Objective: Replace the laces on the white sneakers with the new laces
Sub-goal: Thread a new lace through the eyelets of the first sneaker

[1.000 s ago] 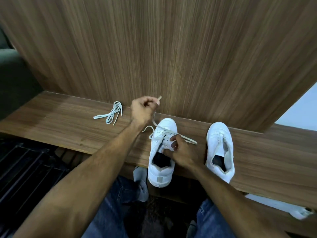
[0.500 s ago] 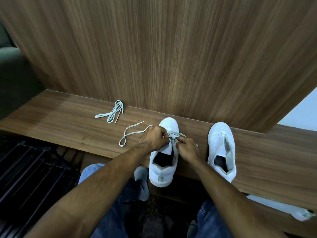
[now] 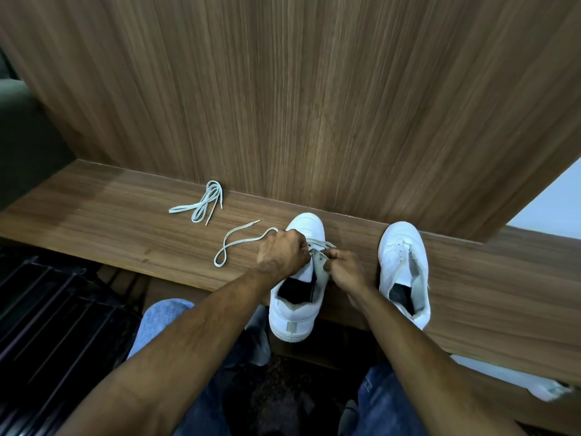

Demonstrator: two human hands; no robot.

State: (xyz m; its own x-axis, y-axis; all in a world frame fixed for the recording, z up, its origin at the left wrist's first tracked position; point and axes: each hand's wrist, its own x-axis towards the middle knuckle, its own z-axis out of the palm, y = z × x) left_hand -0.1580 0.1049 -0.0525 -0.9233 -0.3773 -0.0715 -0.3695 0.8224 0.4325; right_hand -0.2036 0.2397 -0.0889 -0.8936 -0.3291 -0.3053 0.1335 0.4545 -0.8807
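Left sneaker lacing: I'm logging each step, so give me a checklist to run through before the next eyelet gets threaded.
1. Left sneaker steady on the wooden bench, heel overhanging the edge: ok.
2. Left hand grips the lace at the eyelets: ok.
3. Right hand pinches the other lace end: ok.
4. Free lace tail lies loose on the bench, no knots: ok.
5. Which eyelet comes next: cannot tell, fingers hide it.
6. Spare lace bundle within sight for the right sneaker: ok.
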